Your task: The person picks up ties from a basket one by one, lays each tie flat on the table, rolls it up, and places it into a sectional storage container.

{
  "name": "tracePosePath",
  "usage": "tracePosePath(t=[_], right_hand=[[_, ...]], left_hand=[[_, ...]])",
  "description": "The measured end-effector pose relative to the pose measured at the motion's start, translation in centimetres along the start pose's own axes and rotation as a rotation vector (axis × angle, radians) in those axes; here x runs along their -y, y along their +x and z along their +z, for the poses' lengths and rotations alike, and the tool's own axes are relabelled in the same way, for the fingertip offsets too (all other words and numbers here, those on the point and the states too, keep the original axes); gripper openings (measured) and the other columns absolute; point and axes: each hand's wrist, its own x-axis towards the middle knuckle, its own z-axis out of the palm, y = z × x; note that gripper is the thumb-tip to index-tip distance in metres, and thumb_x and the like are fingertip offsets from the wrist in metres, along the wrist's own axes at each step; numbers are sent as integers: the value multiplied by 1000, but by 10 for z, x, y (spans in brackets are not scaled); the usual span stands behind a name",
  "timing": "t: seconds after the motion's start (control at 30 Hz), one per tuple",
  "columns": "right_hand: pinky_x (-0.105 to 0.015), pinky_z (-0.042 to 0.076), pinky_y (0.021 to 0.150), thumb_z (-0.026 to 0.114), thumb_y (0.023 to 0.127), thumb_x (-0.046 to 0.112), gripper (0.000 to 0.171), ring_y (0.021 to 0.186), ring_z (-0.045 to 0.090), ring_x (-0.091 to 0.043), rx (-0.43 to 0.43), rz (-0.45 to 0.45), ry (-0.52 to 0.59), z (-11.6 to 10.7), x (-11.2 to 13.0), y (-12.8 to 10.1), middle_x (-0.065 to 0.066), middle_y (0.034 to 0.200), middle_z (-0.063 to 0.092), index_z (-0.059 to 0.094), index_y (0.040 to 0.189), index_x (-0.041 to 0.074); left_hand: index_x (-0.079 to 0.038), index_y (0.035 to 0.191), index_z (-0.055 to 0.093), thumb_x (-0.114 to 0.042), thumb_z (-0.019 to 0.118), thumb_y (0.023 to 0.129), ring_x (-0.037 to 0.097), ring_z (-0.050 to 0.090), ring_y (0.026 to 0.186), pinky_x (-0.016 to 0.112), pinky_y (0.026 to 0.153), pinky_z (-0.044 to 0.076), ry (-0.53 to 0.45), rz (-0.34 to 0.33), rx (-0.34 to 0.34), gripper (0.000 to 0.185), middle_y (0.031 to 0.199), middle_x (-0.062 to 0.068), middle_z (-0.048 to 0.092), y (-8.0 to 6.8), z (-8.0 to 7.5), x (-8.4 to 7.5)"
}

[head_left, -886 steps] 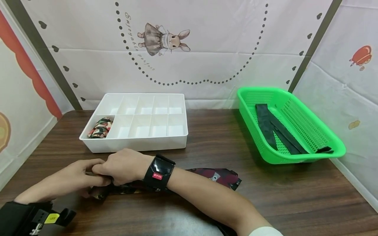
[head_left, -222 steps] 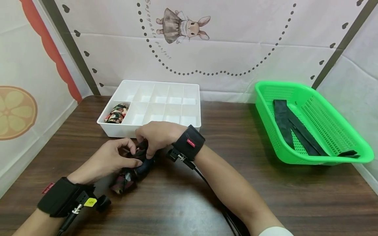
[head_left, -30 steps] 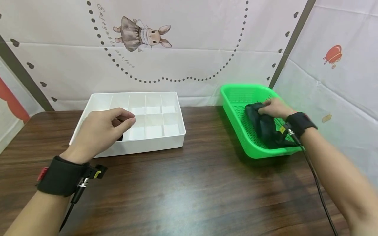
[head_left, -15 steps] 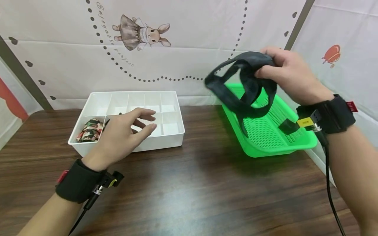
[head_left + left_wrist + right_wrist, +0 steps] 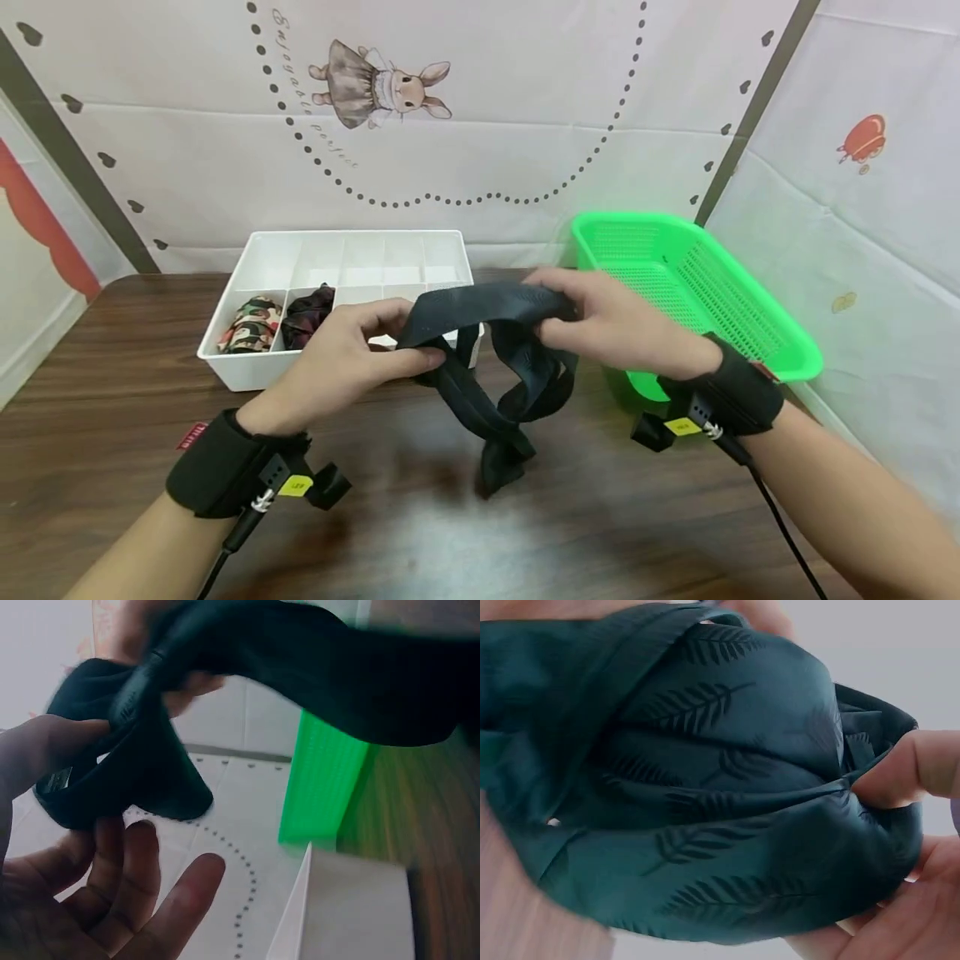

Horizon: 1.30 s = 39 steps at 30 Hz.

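Note:
A dark necktie (image 5: 480,307) hangs in loose loops above the table, one end dangling lowest. My left hand (image 5: 341,360) pinches its left side between thumb and fingers. On the other side my right hand (image 5: 618,327) grips the same tie, thumb beneath the top band. Up close in the right wrist view, the tie (image 5: 727,855) looks dark green with a black leaf pattern. The left wrist view has the left fingers (image 5: 124,892) curled under a fold of it, with one strip stretching off to the right.
Behind the hands stands a white divided box (image 5: 258,367). Its front-left compartments hold a rolled patterned tie (image 5: 253,325) and a dark red rolled tie (image 5: 307,317). A green basket (image 5: 750,292) sits at the right, by the wall. All stand on a brown wood table (image 5: 112,433).
My right hand has lifted the dark tie from the green basket and carried it left. My left hand has left the white box and taken hold too. Earlier, the dark red tie went into the box.

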Motion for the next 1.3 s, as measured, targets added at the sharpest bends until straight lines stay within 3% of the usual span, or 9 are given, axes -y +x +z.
tracePosePath(t=[0.23,0.37,0.47,0.63,0.77,0.9,1.07,1.2,1.3], right_hand=[[-36,44,73,56,100,-1,38,87,66,-18,-11,63,-23,12,-24,-10,0,105,73,66,136,10],[-39,46,80,55,101,-3,37,94,68,-17,-35,53,-2,13,-28,-11,-1,108,73,67,134,10],[-42,47,81,56,103,-1,34,93,67,-20,-41,37,15,14,-28,-11,-2,105,73,68,133,10],[-44,46,79,62,109,26,23,91,60,-23,6,31,36,18,-27,-12,-1,100,68,69,129,17],[-41,41,73,73,100,50,42,84,57,-23,125,17,66,21,-28,-14,-2,88,59,67,129,20],[-38,40,72,87,87,49,55,79,54,-19,233,1,1,22,-32,-16,2,81,51,63,126,19],[-32,40,66,83,95,33,27,70,49,-11,301,11,-186,18,-38,-25,8,77,44,61,106,22],[-28,41,60,72,103,15,18,65,47,-7,334,33,-250,12,-41,-34,10,76,50,58,93,21],[-29,45,63,64,106,7,15,70,52,-7,308,18,-270,8,-47,-39,10,82,57,66,100,20]], left_hand=[[-10,101,68,-20,76,99,21,56,76,30,65,43,86,43,-94,13,86,5,61,0,-8,-2],[-7,96,64,-12,75,96,19,47,65,30,59,37,115,56,-160,12,76,4,49,0,-8,-7],[-5,98,64,-8,75,94,19,47,64,29,58,38,81,39,-201,12,76,5,51,-1,-8,-12],[-5,98,64,-1,68,95,22,63,73,28,63,49,13,61,-280,5,81,9,64,-5,-11,-22],[0,91,62,6,60,95,24,69,73,29,68,55,-49,143,-382,7,78,14,67,-8,-19,-31],[9,88,61,9,61,97,24,69,63,29,67,59,-280,275,-529,9,70,16,61,-9,-37,-36],[20,90,58,4,67,100,27,61,51,33,58,60,-513,433,-701,20,66,19,54,-15,-72,-37],[20,87,52,-3,66,102,26,50,53,31,58,60,-493,487,-763,30,67,17,46,-23,-102,-31],[17,87,51,-6,64,104,26,45,58,29,58,59,-468,466,-757,31,71,16,43,-29,-115,-26]])
